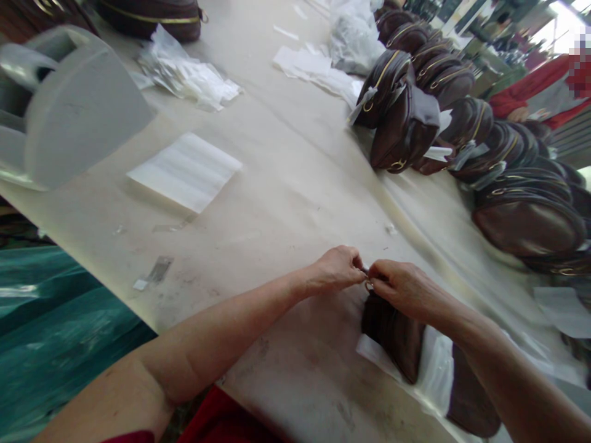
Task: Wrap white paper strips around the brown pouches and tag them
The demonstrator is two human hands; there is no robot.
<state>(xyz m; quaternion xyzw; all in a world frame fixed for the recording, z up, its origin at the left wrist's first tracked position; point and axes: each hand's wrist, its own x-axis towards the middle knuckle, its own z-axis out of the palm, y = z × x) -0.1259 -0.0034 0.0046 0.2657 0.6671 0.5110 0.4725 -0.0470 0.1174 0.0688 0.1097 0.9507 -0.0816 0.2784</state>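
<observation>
Near the table's front edge, a small dark brown leather bag [397,344] lies under my right hand, with white wrapping [436,369] around part of it. My left hand [339,269] and my right hand [401,286] meet at its far end, both closed in a pinch. Between the fingertips shows a small gold-coloured metal ring [368,285]. A thin dark piece beside the ring is partly covered by the fingers, so its kind is unclear. My right forearm hides some of the bag's near end.
Many brown bags with gold zips [529,212] are piled along the right side. A grey tape dispenser [87,117] stands at the left, near a stack of white sheets [187,172] and crumpled paper [189,74]. Across the table, a person in a red sleeve [530,86] is at work.
</observation>
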